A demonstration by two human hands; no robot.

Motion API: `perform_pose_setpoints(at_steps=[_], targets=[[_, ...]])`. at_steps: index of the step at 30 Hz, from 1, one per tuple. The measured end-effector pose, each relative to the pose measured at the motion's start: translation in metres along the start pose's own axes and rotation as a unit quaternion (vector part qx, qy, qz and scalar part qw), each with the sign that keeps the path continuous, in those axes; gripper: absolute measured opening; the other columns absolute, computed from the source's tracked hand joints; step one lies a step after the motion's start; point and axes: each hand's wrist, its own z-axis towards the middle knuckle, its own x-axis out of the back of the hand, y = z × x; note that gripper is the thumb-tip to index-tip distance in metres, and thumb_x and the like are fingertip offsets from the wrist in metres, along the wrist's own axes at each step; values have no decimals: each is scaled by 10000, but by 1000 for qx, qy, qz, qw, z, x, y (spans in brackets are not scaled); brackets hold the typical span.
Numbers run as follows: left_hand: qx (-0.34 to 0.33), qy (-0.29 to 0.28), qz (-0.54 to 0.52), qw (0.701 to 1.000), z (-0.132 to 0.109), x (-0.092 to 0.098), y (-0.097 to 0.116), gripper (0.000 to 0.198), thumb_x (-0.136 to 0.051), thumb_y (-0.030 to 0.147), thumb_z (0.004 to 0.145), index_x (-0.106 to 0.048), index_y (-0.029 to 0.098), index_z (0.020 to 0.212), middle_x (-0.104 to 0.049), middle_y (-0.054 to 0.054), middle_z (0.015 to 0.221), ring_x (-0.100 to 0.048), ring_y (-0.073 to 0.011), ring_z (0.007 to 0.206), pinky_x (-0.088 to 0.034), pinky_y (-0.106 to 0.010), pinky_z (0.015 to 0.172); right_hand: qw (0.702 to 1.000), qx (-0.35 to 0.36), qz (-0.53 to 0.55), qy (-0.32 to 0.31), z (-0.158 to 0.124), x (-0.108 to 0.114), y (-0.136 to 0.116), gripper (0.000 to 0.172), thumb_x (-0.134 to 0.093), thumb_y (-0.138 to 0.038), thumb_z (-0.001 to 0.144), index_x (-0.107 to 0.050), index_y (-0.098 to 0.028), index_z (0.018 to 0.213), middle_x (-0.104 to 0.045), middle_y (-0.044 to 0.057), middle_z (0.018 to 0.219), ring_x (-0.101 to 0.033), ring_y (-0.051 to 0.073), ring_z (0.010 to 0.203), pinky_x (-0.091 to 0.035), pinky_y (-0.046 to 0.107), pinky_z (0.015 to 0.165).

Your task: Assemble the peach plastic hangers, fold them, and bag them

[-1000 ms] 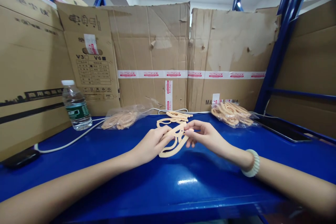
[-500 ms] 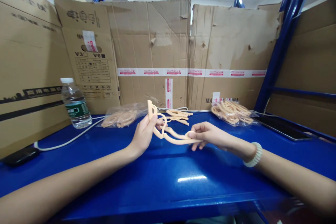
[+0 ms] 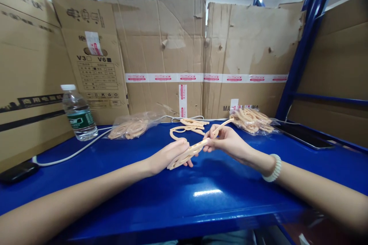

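Between my two hands is a beige plastic folding hanger [image 3: 189, 154], its slotted edge tilted up to the right above the blue tabletop. My left hand [image 3: 169, 155] is closed round its lower left part, thumb on top, with some fingertips showing beneath. My right hand [image 3: 222, 140] pinches the hanger's right end, and a thin curved piece sticks out above those fingers. A curved hook-like part [image 3: 174, 133] shows behind my left hand. Several loose beige hangers [image 3: 192, 123] lie just behind; my hands partly cover that area.
Clear bags of beige hangers lie at the back left [image 3: 129, 127] and back right [image 3: 250, 120]. A water bottle [image 3: 79, 116] stands at left, near a white cable [image 3: 71, 152] and a black device [image 3: 18, 172]. A dark phone-like slab [image 3: 304, 136] lies right. Cardboard [image 3: 161, 53] walls the back.
The hanger has turned from upright and spread out to a low, edge-on tilt. My left hand has lowered and come nearer my right hand, which has risen slightly.
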Motion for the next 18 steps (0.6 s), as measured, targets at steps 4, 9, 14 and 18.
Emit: perform_pose_setpoints(at_steps=[4,9,14,18], targets=[[25,21,-32,999,3,-3,-8,403,-516,566,853,-546,174,942,-670,-76,926,-607,-176,678,-451,-273,607,997,41,-53,-22,0,0,1,343,-841,-299,650,-548,-155,757,-695,36,797,-694,156,642,-580,257,565],[6,33,3,999,4,-6,-9,404,-634,509,796,-564,167,999,-569,21,701,-452,-99,539,-329,-196,493,980,119,-154,-39,1,4,7,194,-765,-313,750,-696,-145,818,-701,42,766,-667,154,663,-572,288,639],[-18,41,31,999,1,-10,-11,346,-579,483,850,-559,169,992,-491,59,623,-418,-91,491,-298,-193,463,926,235,-284,-87,-5,3,4,152,-649,-288,882,-730,-161,902,-714,84,884,-662,186,808,-539,308,705],[-76,40,165,983,-6,-14,-6,289,-474,426,939,-598,168,982,-509,43,663,-430,-92,509,-295,-204,483,887,266,-345,-151,-12,-1,-4,193,-569,-288,942,-716,-165,966,-700,103,957,-656,188,884,-528,322,794]])
